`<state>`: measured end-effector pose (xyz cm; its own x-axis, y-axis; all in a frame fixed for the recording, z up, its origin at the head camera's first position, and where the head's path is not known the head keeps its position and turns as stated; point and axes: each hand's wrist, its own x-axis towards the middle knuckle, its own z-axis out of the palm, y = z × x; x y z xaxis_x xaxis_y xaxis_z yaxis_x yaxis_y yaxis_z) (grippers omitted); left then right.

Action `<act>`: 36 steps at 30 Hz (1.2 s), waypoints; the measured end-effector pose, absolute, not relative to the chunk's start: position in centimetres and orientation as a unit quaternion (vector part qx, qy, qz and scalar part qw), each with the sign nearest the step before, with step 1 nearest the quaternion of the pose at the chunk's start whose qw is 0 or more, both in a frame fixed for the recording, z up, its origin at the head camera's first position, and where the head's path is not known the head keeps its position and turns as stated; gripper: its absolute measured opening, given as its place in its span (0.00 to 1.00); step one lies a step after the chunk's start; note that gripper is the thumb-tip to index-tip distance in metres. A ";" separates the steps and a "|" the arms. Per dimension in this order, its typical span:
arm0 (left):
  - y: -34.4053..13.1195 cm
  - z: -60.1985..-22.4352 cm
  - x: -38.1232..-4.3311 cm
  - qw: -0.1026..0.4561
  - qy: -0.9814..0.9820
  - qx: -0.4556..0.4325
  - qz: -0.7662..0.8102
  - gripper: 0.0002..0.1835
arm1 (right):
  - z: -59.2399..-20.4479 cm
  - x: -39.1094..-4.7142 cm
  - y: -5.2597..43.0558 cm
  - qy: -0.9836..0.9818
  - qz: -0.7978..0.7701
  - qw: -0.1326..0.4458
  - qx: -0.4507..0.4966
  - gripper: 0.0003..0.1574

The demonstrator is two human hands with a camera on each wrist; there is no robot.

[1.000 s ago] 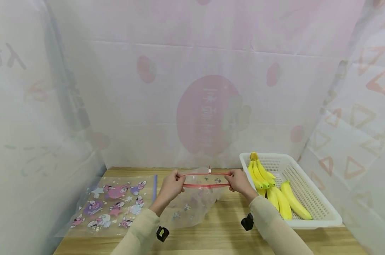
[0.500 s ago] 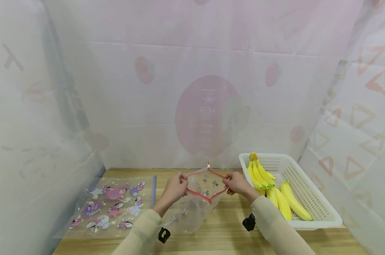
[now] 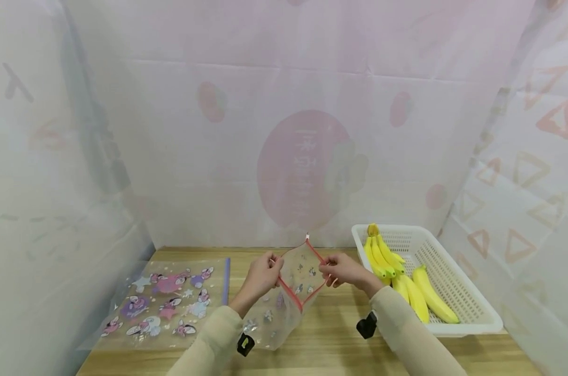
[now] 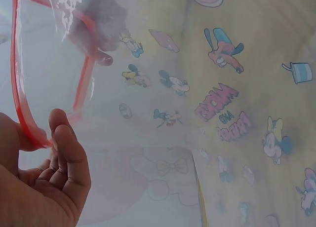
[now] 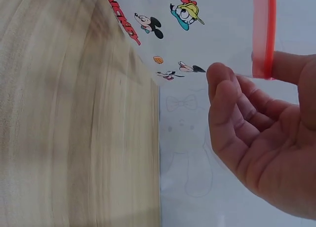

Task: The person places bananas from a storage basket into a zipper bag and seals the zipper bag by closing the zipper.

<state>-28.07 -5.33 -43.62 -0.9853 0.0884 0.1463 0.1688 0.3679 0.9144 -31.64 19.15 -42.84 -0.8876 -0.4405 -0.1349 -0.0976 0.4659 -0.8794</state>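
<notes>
A clear zip bag (image 3: pixel 270 316) printed with small cartoon figures hangs between my hands, its mouth spread into a diamond. Red zip strips (image 3: pixel 291 294) edge the mouth, and a white slider (image 3: pixel 307 237) sits at its far corner. My left hand (image 3: pixel 263 274) pinches the left side of the rim between thumb and fingers; the left wrist view shows the red strip (image 4: pixel 22 103) running into that pinch. On the opposite side, my right hand (image 3: pixel 346 270) holds the other rim, the red strip (image 5: pixel 264 37) ending at its thumb. Nothing is visible inside the bag.
A second clear printed bag (image 3: pixel 164 303) with a purple edge strip (image 3: pixel 226 282) lies flat at the left. On the right stands a white plastic basket (image 3: pixel 472 290) with yellow bananas (image 3: pixel 429 295) in it. Printed cloth walls (image 3: pixel 209 172) enclose the wooden table (image 3: pixel 340 339).
The bag's mouth has widened from a narrow slit to a diamond as my hands moved slightly closer together. Its near corner has dropped, while the slider end has risen.
</notes>
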 end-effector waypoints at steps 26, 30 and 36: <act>-5.9 -43.7 -27.9 0.051 -0.790 -0.064 -0.607 0.06 | -43.9 -32.5 20.1 0.861 -0.490 0.090 -0.098 0.09; -5.1 -44.0 -28.1 0.067 -0.792 -0.088 -0.600 0.08 | -43.6 -32.6 19.9 0.833 -0.511 0.154 -0.144 0.12; -4.6 -44.3 -28.3 0.072 -0.792 -0.075 -0.601 0.08 | -42.8 -32.7 19.8 0.820 -0.518 0.190 -0.151 0.21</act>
<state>-28.33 -4.63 -44.34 -0.9785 0.0325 0.2037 0.2050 0.2654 0.9421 -32.71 19.80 -42.75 -0.8823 -0.4443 -0.1555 -0.0503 0.4174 -0.9073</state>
